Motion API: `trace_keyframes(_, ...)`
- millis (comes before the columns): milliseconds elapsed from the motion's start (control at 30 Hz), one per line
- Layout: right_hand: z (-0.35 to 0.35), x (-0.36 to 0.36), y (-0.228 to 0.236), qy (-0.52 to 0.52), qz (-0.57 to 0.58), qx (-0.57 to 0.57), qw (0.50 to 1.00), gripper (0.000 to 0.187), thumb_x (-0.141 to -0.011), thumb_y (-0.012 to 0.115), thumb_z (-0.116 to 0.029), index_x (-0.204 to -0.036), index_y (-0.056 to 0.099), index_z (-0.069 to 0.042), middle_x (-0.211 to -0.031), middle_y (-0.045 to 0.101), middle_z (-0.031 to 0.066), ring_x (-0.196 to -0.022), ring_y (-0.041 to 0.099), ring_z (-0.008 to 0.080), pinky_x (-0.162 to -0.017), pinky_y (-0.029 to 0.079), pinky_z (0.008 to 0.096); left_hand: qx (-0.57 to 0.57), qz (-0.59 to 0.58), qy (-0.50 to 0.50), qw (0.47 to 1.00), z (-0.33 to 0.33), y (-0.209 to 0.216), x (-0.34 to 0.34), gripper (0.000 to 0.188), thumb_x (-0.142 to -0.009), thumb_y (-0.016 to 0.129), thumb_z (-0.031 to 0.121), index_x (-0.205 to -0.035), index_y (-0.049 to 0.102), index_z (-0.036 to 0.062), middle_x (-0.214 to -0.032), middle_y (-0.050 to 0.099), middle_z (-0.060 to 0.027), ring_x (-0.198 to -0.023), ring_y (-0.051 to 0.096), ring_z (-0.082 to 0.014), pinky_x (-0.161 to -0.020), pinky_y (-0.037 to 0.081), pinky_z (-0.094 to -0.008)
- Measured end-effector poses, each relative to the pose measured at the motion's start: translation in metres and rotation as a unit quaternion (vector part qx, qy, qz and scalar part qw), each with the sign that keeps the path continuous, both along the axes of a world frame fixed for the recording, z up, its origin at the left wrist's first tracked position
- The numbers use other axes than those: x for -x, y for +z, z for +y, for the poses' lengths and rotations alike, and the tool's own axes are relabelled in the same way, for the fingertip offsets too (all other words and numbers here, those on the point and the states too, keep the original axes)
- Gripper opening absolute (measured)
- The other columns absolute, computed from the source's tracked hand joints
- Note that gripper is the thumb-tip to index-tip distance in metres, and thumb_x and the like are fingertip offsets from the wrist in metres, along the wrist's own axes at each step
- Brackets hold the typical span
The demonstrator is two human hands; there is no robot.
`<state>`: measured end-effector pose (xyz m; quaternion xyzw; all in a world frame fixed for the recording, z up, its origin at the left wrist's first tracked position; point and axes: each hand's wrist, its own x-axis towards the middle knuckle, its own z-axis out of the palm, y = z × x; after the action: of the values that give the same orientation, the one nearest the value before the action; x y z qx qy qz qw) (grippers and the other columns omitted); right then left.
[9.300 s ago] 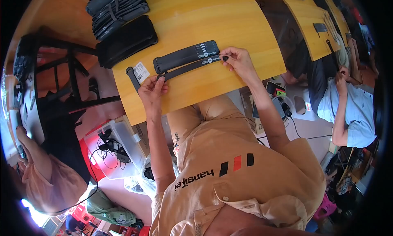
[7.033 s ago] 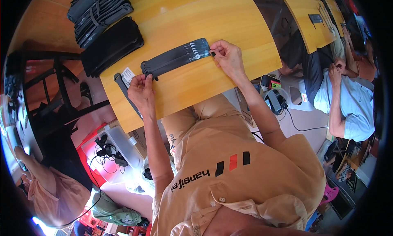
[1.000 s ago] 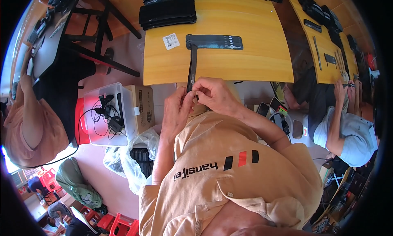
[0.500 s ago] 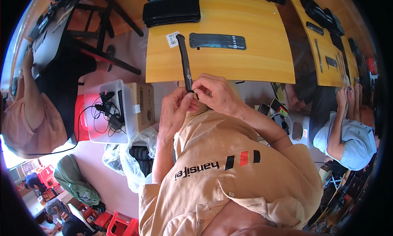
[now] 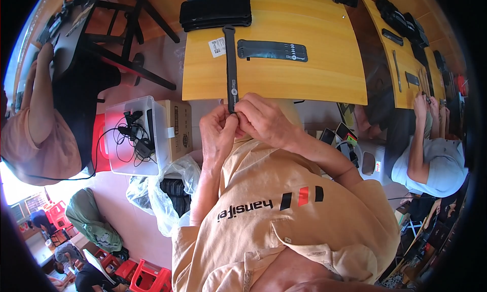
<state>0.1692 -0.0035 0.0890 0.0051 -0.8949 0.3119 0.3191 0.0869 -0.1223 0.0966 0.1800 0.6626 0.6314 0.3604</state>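
Observation:
My left hand (image 5: 217,132) and my right hand (image 5: 266,120) meet in front of my chest, just off the table's near edge. Between their pinched fingers is the near end of a long black strap (image 5: 231,64) with light printing close to my fingers. The strap reaches away from me over the table, its rounded far end near a stack of black pads (image 5: 215,12). Right of the strap lies a flat dark panel (image 5: 273,50) with a row of light marks at its right end. A small white label (image 5: 217,47) lies to the strap's left. My fingers cover the gripped end.
The yellow wooden table (image 5: 324,79) ends just beyond my hands. At left, a clear plastic bin (image 5: 161,135) holds black cables, beside a cardboard box (image 5: 178,124). Other people sit at work on both sides, the right one at another table (image 5: 401,92).
The strap has swung from a slant to nearly straight ahead, and its far end reaches farther over the table. Both hands keep their pinch at the near end, close to where they were.

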Motion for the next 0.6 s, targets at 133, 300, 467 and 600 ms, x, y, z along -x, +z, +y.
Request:
trace_keyframes(133,-0.003,0.000,-0.004,-0.007,-0.004,-0.115,0.993,0.020,-0.066,0.064,-0.002,-0.079,0.049,-0.002,-0.075,0.044,0.0096,-0.072,0.052,0.0238,-0.060,0.048,0.0318,0.024,0.029,0.019,0.999,0.002,0.001,-0.004,0.013,-0.079,0.047,-0.002,-0.081,0.059,-0.0078,-0.066,0.059,-0.0068,-0.055,0.056,-0.0080,-0.048,0.047,-0.0216)
trace_keyframes(300,0.001,0.000,0.001,0.007,-0.013,-0.072,0.997,0.018,-0.067,0.062,-0.001,-0.079,0.049,-0.002,-0.075,0.044,0.0101,-0.070,0.052,0.0247,-0.060,0.048,0.0326,0.044,0.045,0.021,0.998,0.002,0.006,-0.005,0.015,-0.081,0.045,0.000,-0.082,0.058,-0.0073,-0.065,0.059,-0.0065,-0.054,0.056,-0.0090,-0.047,0.047,-0.0221)
trace_keyframes(467,0.010,-0.002,0.001,0.044,-0.062,0.164,0.983,0.015,-0.075,0.059,0.004,-0.087,0.052,-0.001,-0.074,0.049,0.0091,-0.061,0.052,0.0217,-0.055,0.044,0.0298,0.031,-0.016,-0.020,0.999,-0.001,0.004,0.000,0.016,-0.083,0.045,0.004,-0.085,0.058,-0.0053,-0.065,0.059,-0.0068,-0.054,0.057,-0.0107,-0.048,0.046,-0.0216)
trace_keyframes(600,0.012,-0.004,0.006,0.057,-0.088,0.228,0.968,0.010,-0.080,0.056,0.003,-0.089,0.052,0.000,-0.076,0.052,0.0078,-0.063,0.053,0.0166,-0.056,0.044,0.0270,0.026,0.047,-0.045,0.998,-0.002,0.006,0.004,0.022,-0.089,0.052,0.015,-0.081,0.057,-0.0044,-0.061,0.057,-0.0065,-0.053,0.055,-0.0105,-0.050,0.046,-0.0236)
